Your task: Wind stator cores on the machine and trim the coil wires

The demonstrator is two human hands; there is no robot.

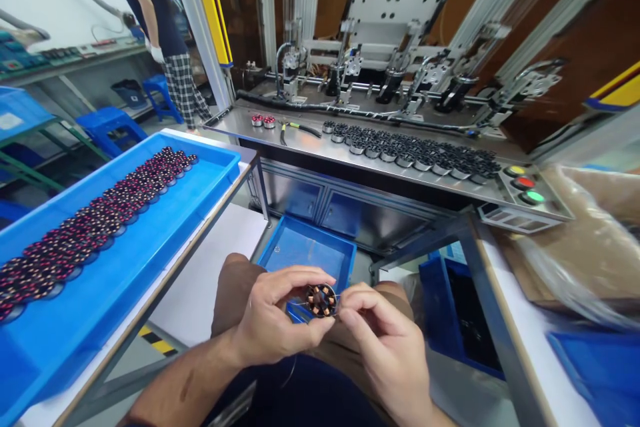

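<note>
Low in the head view, both hands meet over my lap around a small round stator [321, 299] with copper windings. My left hand [273, 317] curls round its left side, thumb and fingers closed on it. My right hand [385, 337] pinches at its right edge, where a thin wire seems to trail off; what the fingertips grip there is too fine to make out. An empty blue bin [300, 250] lies on the floor just beyond the hands.
A long blue tray [165, 233] on the left table carries rows of wound stators [95, 213]. The steel bench [300, 140] ahead holds several black unwound stators [415, 150], pliers [297, 128] and coloured buttons [524, 181]. A person [160, 27] stands far left. Plastic-wrapped cardboard [585, 240] lies right.
</note>
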